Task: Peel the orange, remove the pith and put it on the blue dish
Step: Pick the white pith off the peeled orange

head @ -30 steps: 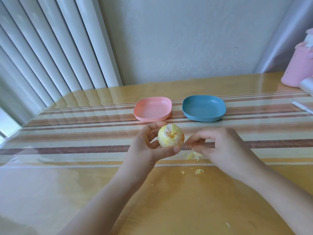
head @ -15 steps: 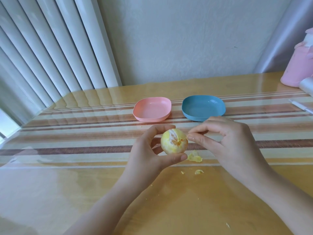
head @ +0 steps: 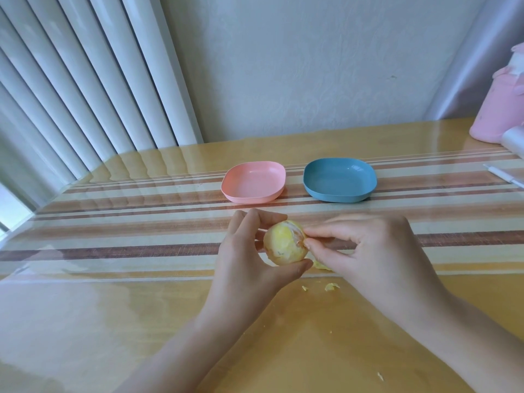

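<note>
Orange (head: 285, 242) is in the middle of the frame, held up over the table (head: 141, 307). It is mostly yellow-white, with some bare orange fruit showing at the top right. The left hand (head: 246, 256) grips it, thumb under it and fingers curled round the far side. The right hand (head: 368, 251) has its thumb and first finger tips together, pinching the right side of the orange. Small yellow bits (head: 331, 287) lie on the table just below the hands. The blue dish (head: 340, 177) sits above the hands, right of the middle, with nothing in it. A pink dish (head: 253, 181) sits just beside it on the left. A pink jug (head: 499, 114) stands at the right edge.
</note>
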### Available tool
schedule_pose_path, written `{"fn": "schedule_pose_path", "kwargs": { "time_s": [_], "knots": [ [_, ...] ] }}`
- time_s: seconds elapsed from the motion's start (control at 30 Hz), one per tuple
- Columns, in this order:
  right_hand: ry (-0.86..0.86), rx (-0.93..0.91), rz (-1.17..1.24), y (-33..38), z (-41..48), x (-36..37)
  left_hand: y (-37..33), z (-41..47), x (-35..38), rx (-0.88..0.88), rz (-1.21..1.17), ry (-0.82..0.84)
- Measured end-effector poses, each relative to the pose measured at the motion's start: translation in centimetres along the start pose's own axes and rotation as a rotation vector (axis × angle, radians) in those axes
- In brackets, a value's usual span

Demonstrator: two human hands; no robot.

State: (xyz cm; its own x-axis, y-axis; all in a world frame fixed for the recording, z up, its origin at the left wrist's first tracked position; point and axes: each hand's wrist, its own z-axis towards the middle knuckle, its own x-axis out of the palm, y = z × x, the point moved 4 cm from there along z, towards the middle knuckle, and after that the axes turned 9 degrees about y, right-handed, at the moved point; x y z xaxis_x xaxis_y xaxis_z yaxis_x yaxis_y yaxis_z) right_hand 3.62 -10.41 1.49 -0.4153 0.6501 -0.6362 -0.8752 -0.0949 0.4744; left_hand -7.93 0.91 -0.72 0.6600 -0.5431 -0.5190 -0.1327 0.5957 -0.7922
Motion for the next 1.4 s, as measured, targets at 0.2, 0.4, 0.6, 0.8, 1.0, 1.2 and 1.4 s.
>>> {"fn": "schedule_pose_path", "kwargs": {
  "time_s": [0.2, 0.4, 0.6, 0.8, 1.0, 1.2, 1.4],
  "knots": [
    [-0.066, -0.007, -0.096, 0.3, -0.1, 0.1, -0.3, -0.3, 0.3, 0.016, 0.02, -0.008],
    [-0.053, 0.0, -0.083, 0.1, 0.0, -0.2, -0.3, -0.3, 0.4, 0.012, -0.003, 0.01],
    [-0.019, -0.051, -0.079, 0.1, 0.5, -0.5, -0.5, -0.3, 0.3, 0.026, -0.028, 0.029],
    [0.085, -0.007, 0.054, -0.6, 0.5, -0.7, -0.5, 0.0, -0.2, 0.018, -0.043, 0.001],
    [0.015, -0.04, -0.06, 0.0, 0.4, -0.4, -0.6, -0.2, 0.0, 0.03, 0.032, -0.006],
    [-0.022, -0.062, -0.163, 0.4, 0.3, -0.3, -0.6, -0.4, 0.2, 0.048, 0.064, -0.001],
    [-0.03, -0.073, -0.277, 0.9, 0.2, -0.3, -0.6, -0.4, 0.3, 0.069, 0.071, 0.01]
  ]
}}
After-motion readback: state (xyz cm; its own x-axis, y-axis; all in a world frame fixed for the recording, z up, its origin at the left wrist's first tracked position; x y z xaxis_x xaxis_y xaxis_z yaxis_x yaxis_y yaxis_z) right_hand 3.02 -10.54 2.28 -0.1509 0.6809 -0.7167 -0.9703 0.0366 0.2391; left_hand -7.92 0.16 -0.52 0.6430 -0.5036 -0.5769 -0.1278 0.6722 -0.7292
